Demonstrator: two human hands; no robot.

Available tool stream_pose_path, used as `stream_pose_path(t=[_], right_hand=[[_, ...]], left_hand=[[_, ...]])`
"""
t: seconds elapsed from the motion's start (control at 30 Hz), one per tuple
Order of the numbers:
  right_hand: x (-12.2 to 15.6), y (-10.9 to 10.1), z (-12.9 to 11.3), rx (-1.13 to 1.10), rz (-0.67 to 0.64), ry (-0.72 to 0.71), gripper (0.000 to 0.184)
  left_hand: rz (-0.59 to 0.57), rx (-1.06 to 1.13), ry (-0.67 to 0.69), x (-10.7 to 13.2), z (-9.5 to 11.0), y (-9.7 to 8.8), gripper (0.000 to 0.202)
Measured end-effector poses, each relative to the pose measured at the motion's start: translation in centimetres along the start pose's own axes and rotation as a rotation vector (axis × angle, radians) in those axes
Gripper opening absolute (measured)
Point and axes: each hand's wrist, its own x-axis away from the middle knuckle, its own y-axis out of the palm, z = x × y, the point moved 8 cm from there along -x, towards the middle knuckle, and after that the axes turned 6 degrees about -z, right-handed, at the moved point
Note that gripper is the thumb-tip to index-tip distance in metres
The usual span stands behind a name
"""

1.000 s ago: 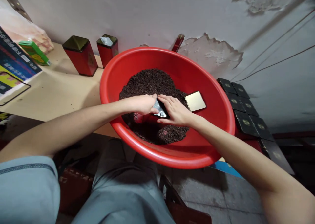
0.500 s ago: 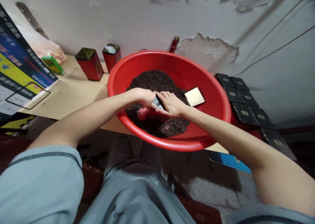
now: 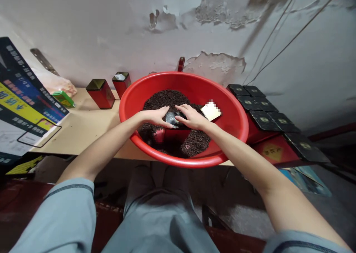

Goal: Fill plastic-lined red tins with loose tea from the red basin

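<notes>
In the large red basin [image 3: 183,163] is a heap of dark loose bits like tea leaves [image 3: 167,97]. A red tin [image 3: 178,136] stands among them, with shiny dark plastic film [image 3: 171,119] showing at its top. My left hand [image 3: 157,117] is at the tin's left edge, thumb and fingers apart. My right hand [image 3: 191,116] rests over the right part of its top, fingers spread. A square lid [image 3: 210,111], pale gold inside facing up, lies right of the tin on the leaves.
Two red tins without lids, one larger [image 3: 100,94] and one smaller [image 3: 121,85], stand left on the table [image 3: 80,130]. Several black-lidded red tins [image 3: 264,119] stand right. A printed box [image 3: 25,101] and green packet [image 3: 63,98] are far left. A peeling wall rises behind.
My hands have moved apart on the tin's top, and their fingers have spread. More of the film shows between them. The view has shifted, with everything appearing lower and slightly left.
</notes>
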Motion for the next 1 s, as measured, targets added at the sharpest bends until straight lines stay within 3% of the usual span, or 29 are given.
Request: stream_pose_path(t=[0.1,0.2,0.4,0.53,0.6,0.63,0.7,0.77,0.8,0.87,1.0], right_hand=[[0.4,0.1,0.5,0.067,-0.009,0.050,0.070],[0.6,1.2,0.8,0.125,-0.105,0.110,0.068],[0.8,2.4,-0.2,0.237,-0.159,0.089,0.070],[0.8,2.4,0.6,0.155,-0.154,0.135,0.065],[0.7,0.7,1.0,0.026,-0.028,0.144,0.059],[0.8,-1.1,1.0,-0.066,0.109,0.120,0.055],[1.8,-5.7,0.9,-0.339,0.500,0.006,0.047],[3.1,-9.2,0.9,-0.699,0.800,-0.149,0.055],[3.2,-9.9,0.8,-0.864,0.851,-0.202,0.064],[2.6,-9.5,0.2,-1.066,0.783,-0.229,0.074],[0.9,-3.6,-0.8,-1.069,0.457,-0.089,0.071]], left_hand=[[-0.130,0.017,-0.097,-0.9,1.1,0.4,0.132],[-0.192,-0.054,-0.108,-1.8,2.9,1.0,0.140],[-0.055,-0.199,-0.095,-2.5,4.1,1.6,0.123],[0.036,-0.225,-0.042,-2.5,4.0,1.8,0.120],[0.034,-0.224,-0.051,-2.4,3.9,1.9,0.119],[0.020,-0.219,-0.066,-2.4,3.9,1.9,0.120],[-0.015,-0.201,-0.101,-2.4,3.9,1.8,0.123],[-0.041,-0.177,-0.120,-2.3,4.1,1.6,0.124],[-0.046,-0.166,-0.124,-2.3,4.2,1.5,0.124],[-0.050,-0.151,-0.124,-2.2,4.3,1.4,0.124],[-0.052,-0.149,-0.116,-2.2,4.4,1.4,0.121]])
